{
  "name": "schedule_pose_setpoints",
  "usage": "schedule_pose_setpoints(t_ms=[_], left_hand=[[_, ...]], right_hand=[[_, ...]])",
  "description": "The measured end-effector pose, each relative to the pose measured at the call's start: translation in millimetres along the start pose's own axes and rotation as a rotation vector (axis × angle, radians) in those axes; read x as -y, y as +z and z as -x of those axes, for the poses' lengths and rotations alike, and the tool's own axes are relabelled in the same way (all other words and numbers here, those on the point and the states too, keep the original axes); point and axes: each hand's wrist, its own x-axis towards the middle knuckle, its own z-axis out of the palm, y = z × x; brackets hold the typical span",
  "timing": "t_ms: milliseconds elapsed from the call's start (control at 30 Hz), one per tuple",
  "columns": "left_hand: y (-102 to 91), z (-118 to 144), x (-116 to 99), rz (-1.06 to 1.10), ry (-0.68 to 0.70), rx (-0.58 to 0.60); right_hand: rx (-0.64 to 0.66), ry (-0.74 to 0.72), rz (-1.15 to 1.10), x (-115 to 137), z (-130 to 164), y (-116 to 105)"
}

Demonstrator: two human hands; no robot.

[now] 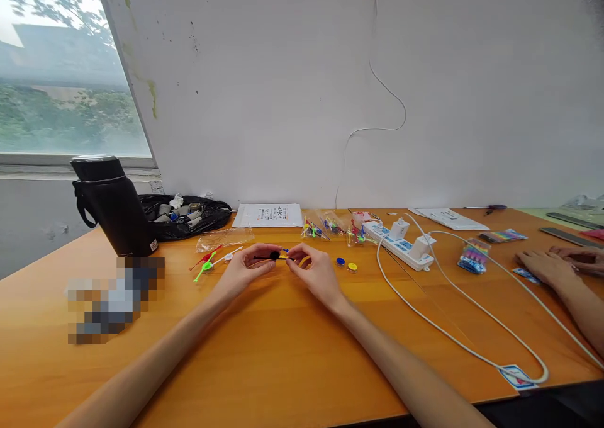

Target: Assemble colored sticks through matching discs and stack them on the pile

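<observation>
In the middle of the table, my left hand (255,264) pinches a small black arrow spinner (274,256) with a round centre and a thin shaft. My right hand (311,267) is closed on the shaft's right end, fingertips together. Just behind the fingers a bit of blue and yellow plastic shows, partly hidden. To the left lie a green arrow spinner (206,267), a red one (202,259) and a white one (229,256). A blue round piece (340,262) and a yellow round piece (352,267) rest to the right of my right hand.
A black flask (113,211) and a black plastic bag (189,217) stand at left. Bagged spinners (330,225) lie behind, near a white power strip (401,245). Its cable (425,330) loops across the right side, where another person's hands (542,264) work.
</observation>
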Motion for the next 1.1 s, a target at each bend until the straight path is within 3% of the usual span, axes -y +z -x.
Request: schedule_pose_setpoints(t_ms=[233,833,1100], left_hand=[[4.5,1.8,-1.2,-0.054,0.058,-0.101],[-0.8,-0.3,0.4,-0.076,0.001,-0.136],[2.2,1.2,7.0,-0.122,-0.006,0.01]], right_hand=[[0.014,-0.091,0.052,5.2,4.8,3.9],[0.043,-0.075,0.016,2.4,5.0,7.7],[-0.001,0.087,-0.186,-3.6,-2.8,4.5]])
